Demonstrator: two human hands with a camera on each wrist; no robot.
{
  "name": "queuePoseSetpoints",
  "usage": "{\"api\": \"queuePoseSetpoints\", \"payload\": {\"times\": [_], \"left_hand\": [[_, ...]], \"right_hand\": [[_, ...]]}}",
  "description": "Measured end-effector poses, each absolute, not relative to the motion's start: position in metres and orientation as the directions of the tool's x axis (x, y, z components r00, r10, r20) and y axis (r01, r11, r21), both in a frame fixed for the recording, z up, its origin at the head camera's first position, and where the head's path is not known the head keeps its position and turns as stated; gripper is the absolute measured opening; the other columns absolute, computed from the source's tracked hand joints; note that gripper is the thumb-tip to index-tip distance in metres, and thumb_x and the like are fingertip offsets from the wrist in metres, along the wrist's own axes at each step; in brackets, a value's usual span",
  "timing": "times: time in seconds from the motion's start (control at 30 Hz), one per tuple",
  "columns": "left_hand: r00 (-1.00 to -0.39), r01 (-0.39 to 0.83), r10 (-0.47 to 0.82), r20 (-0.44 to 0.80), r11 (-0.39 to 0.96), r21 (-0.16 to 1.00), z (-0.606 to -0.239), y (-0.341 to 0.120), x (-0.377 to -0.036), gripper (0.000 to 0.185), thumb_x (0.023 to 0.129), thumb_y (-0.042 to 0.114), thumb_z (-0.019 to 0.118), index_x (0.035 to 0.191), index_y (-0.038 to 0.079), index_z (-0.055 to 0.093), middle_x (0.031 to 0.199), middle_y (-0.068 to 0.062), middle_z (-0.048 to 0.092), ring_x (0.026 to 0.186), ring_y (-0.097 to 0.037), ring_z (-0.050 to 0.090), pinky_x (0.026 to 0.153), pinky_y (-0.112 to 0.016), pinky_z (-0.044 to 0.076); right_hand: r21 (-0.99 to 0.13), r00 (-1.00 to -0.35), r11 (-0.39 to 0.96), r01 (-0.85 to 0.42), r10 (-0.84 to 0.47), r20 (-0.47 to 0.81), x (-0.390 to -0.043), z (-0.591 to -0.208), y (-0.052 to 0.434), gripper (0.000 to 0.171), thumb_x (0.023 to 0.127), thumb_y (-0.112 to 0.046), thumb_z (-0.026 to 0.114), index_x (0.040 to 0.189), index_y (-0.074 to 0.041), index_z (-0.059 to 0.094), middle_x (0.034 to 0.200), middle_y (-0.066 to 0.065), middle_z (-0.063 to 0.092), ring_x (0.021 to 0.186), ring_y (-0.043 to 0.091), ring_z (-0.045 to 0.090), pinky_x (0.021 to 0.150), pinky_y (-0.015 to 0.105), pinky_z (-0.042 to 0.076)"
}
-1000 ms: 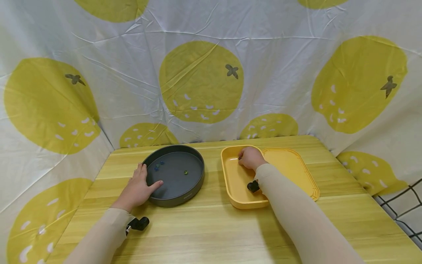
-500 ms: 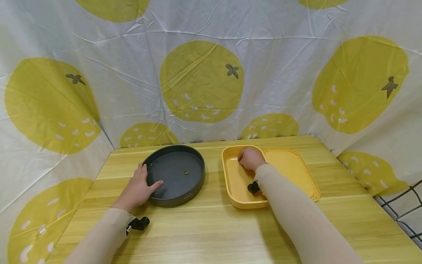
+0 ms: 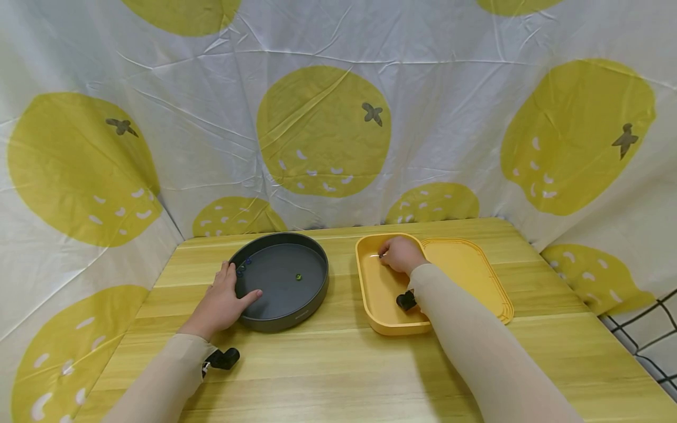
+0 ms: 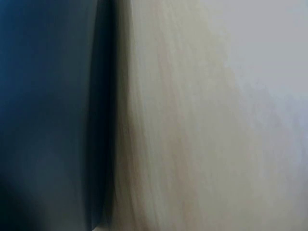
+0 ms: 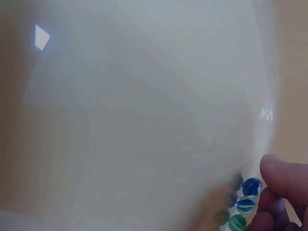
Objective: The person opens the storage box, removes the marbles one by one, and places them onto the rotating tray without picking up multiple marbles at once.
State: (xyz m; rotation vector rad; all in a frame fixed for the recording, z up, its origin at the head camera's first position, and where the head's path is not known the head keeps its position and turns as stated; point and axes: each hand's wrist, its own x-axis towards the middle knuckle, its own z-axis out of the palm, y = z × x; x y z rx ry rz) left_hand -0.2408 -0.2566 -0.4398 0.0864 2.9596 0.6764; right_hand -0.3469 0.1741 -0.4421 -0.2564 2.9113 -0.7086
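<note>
My left hand (image 3: 219, 302) rests on the left rim of a round dark grey pan (image 3: 280, 322), fingers extended and thumb over its inside. In the pan, several blue and green marbles (image 3: 248, 261) sit by the left wall. One green marble (image 3: 298, 277) lies apart, right of the middle. My right hand (image 3: 403, 254) reaches into a yellow rectangular tray (image 3: 370, 294), fingers curled near its far left corner. In the right wrist view, two blue marbles (image 5: 251, 186) and a green marble (image 5: 237, 222) lie right at my fingertips; I cannot tell whether one is pinched.
A flat yellow lid (image 3: 471, 276) lies right of the tray, close against it. The wooden tabletop (image 3: 317, 376) ends at a lemon-print curtain (image 3: 317, 135) behind. A black wire grid (image 3: 642, 341) stands at the right edge.
The marbles at the pan's left have rolled leftward to the wall, then shifted slightly along it. My right hand has moved a little left in the tray. My left hand has stayed put.
</note>
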Motion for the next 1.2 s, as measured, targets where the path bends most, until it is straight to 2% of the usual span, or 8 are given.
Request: {"api": "queuePoseSetpoints", "payload": {"times": [0.23,0.53,0.73,0.93,1.07,1.2], "left_hand": [[-0.993,0.034,0.080,-0.089,0.899,0.437,-0.441,-0.257,-0.241,0.114,0.101,0.063,0.060,0.164,-0.011,0.001,0.174,-0.032,-0.004,0.160,-0.055,0.002,0.124,-0.075,0.010],[-0.993,0.033,0.080,-0.087,0.895,0.444,-0.441,-0.257,-0.241,0.113,0.101,0.062,0.061,0.164,-0.012,0.001,0.173,-0.032,-0.004,0.159,-0.055,0.003,0.124,-0.074,0.010],[-0.993,0.037,0.081,-0.083,0.897,0.441,-0.441,-0.257,-0.241,0.113,0.101,0.062,0.060,0.164,-0.012,0.002,0.173,-0.033,-0.004,0.160,-0.055,0.003,0.125,-0.074,0.011],[-0.993,0.037,0.083,-0.086,0.897,0.440,-0.440,-0.257,-0.241,0.113,0.101,0.062,0.060,0.164,-0.012,0.002,0.173,-0.033,-0.003,0.160,-0.054,0.003,0.125,-0.074,0.010],[-0.993,0.036,0.082,-0.088,0.900,0.434,-0.440,-0.257,-0.241,0.113,0.101,0.061,0.060,0.164,-0.012,0.002,0.173,-0.033,-0.003,0.160,-0.055,0.003,0.124,-0.074,0.011],[-0.993,0.035,0.081,-0.089,0.902,0.431,-0.440,-0.257,-0.242,0.113,0.101,0.062,0.060,0.164,-0.012,0.002,0.173,-0.033,-0.004,0.160,-0.055,0.003,0.125,-0.074,0.011]], "right_hand": [[-0.529,-0.979,0.842,-0.108,-0.183,-0.091,-0.345,-0.440,0.173,0.023,0.098,-0.019,0.070,0.117,-0.010,0.080,0.116,0.007,0.079,0.100,0.023,0.069,0.095,0.039,0.055],[-0.570,-0.978,0.818,-0.079,-0.174,-0.114,-0.344,-0.434,0.171,0.027,0.098,-0.020,0.067,0.123,-0.014,0.078,0.123,0.009,0.076,0.096,0.024,0.065,0.087,0.038,0.054],[-0.606,-0.975,0.791,-0.084,-0.192,-0.116,-0.344,-0.430,0.170,0.025,0.103,-0.020,0.066,0.123,-0.011,0.077,0.123,0.012,0.075,0.098,0.025,0.068,0.091,0.039,0.056],[-0.658,-0.973,0.750,-0.072,-0.196,-0.117,-0.345,-0.421,0.169,0.027,0.103,-0.019,0.067,0.126,-0.009,0.075,0.114,0.014,0.076,0.094,0.030,0.072,0.073,0.030,0.053],[-0.698,-0.971,0.713,-0.073,-0.210,-0.113,-0.344,-0.411,0.165,0.027,0.103,-0.019,0.068,0.127,-0.010,0.075,0.116,0.016,0.075,0.078,0.027,0.067,0.064,0.027,0.049],[-0.736,-0.968,0.674,-0.058,-0.220,-0.124,-0.341,-0.400,0.155,0.029,0.103,-0.021,0.068,0.130,-0.012,0.073,0.127,0.015,0.071,0.054,0.014,0.049,0.057,0.028,0.047]]}}
